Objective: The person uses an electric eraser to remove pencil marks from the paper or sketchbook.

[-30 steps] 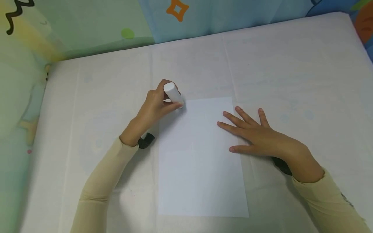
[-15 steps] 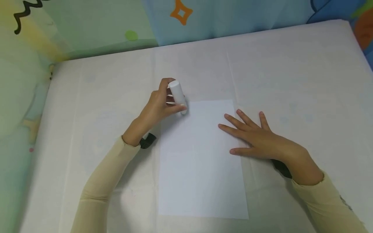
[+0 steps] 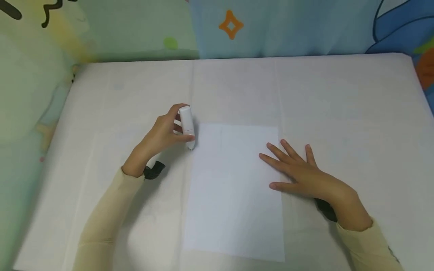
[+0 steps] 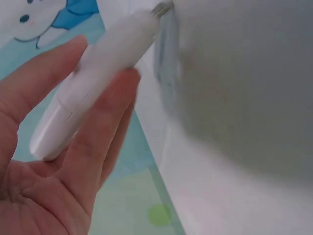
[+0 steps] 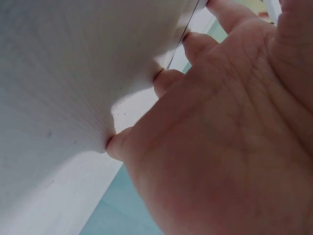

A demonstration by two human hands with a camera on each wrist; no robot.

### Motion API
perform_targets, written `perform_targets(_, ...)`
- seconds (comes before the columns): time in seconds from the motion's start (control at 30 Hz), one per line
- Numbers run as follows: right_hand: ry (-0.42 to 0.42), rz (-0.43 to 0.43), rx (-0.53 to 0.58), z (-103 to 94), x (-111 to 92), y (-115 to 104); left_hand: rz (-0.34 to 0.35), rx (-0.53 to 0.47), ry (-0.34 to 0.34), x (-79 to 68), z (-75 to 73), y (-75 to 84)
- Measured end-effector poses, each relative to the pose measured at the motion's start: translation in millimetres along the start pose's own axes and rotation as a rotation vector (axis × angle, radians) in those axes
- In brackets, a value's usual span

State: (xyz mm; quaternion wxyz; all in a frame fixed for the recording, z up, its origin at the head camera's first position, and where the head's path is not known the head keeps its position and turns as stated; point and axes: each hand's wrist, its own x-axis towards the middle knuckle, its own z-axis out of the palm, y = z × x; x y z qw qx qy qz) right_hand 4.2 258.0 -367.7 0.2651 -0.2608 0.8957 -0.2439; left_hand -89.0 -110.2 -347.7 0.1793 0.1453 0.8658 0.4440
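Note:
My left hand grips a thick white pen-shaped tool between thumb and fingers, tilted with its narrow end down. In the left wrist view, the tool has a rounded body, a seam, and a ridged metal tip close over the white surface. From the head view, that tip lies just left of the upper left edge of a blank-looking white sheet of paper. My right hand is spread over the sheet's right edge. In the right wrist view, its fingertips press on the surface.
A white cloth covers the table under the sheet. Patterned curtains in green and blue stand along the far and left edges. Dark wrist-worn pieces show under both wrists, below the cream sleeves.
My left hand has shifted left with the white tool, from over the sheet's upper left corner to just beside it. My right hand stays on the right edge. The head view has turned slightly.

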Motion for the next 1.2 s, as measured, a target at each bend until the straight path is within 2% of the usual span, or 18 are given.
perform_targets(0.1, 0.004, 0.007, 0.001, 4.4, -2.7, 5.7, -0.065, 0.012, -0.042, 0.7, -0.7, -7.6)
perform_targets(0.37, 0.041, 0.007, 0.001, 23.3, -10.9, 13.8, -0.176, 0.001, -0.18, 12.3, 3.1, -25.1)
perform_targets(0.43, 0.047, 0.013, 0.003, 25.4, -13.0, 14.0, -0.177, 0.006, -0.199, 12.8, 4.8, -29.3)
perform_targets(0.57, 0.061, 0.027, 0.0, 26.7, -17.6, 14.8, -0.141, 0.03, -0.194, 14.0, 9.7, -32.1)
perform_targets(0.7, 0.069, 0.034, 0.017, 30.5, -22.0, 15.2, -0.127, 0.063, -0.162, 10.9, 14.0, -34.2)
perform_targets(0.9, 0.081, 0.031, 0.02, 35.7, -25.1, 16.4, -0.153, 0.135, -0.102, 0.5, 20.8, -35.7)
perform_targets(1.0, 0.082, 0.024, 0.03, 40.9, -24.8, 17.0, -0.106, 0.318, -0.053, -15.5, 29.9, -33.9)
perform_targets(1.1, 0.065, 0.026, 0.058, 49.7, -23.3, 15.3, -0.042, 0.51, 0.04, -36.5, 41.7, -34.0)
perform_targets(1.13, 0.061, 0.027, 0.071, 53.0, -23.1, 14.0, -0.012, 0.556, 0.081, -43.0, 45.6, -35.3)
perform_targets(1.2, 0.067, 0.03, 0.082, 58.6, -23.8, 11.4, 0.033, 0.572, 0.165, -53.2, 51.6, -37.9)
